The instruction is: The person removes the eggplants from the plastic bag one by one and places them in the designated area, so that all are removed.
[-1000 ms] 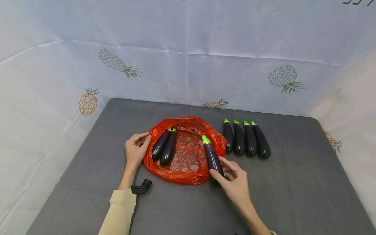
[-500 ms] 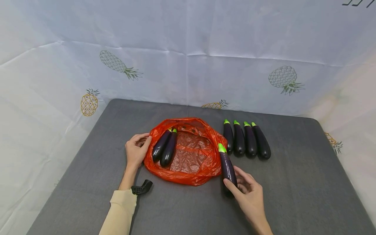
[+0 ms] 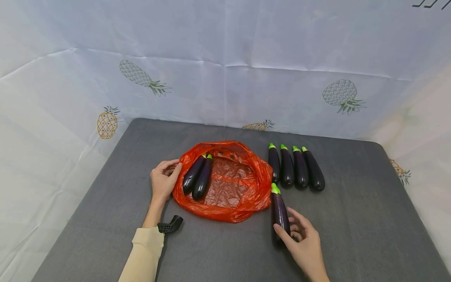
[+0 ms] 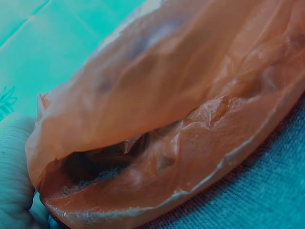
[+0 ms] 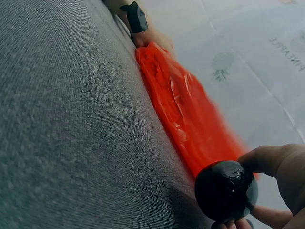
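A red plastic bag [image 3: 225,214] lies on the table with its mouth spread wide. Two dark purple eggplants [image 3: 202,182] with green tops are inside, along its left side. My left hand [image 3: 163,181] pinches the bag's left rim; in the left wrist view the bag's film [image 4: 119,105] fills most of the picture. To the right of the bag, my right hand [image 3: 305,243] holds another eggplant [image 3: 279,209] near its thick lower end, green top pointing away from me. The right wrist view shows that eggplant's round end [image 5: 221,193] between thumb and fingers.
Several eggplants [image 3: 300,169] lie side by side in a row at the back right, just beyond the bag's right edge. The grey table [image 3: 359,219] meets a white pineapple-print cloth [image 3: 225,90] behind. A black strap mount [image 3: 170,224] sits on my left wrist.
My right hand has carried its eggplant right and toward me, from over the bag's right rim to beside the bag. The left hand has stayed on the rim.
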Available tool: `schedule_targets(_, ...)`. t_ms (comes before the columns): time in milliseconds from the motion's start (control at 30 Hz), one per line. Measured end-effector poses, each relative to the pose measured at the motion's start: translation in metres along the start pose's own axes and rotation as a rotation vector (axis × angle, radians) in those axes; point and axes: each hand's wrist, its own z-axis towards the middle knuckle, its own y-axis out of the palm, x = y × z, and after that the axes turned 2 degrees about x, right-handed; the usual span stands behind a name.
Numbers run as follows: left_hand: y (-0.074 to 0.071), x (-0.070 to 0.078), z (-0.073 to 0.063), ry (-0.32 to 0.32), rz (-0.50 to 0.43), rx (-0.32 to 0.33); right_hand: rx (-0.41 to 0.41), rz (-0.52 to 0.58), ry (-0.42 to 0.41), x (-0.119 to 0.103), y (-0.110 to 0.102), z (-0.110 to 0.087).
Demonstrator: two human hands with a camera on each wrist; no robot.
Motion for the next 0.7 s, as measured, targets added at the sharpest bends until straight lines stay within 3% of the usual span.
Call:
schedule_targets(200,0.0002,-0.0002,-0.0005,-0.001,0.001,-0.002,0.004,-0.123,-0.024,0.0036,0.0008,0.0005)
schedule_targets(700,-0.0001,-0.0004,-0.0006,-0.002,-0.011,-0.003,0.026,-0.218,-0.104,0.0098,0.0084,0.0057)
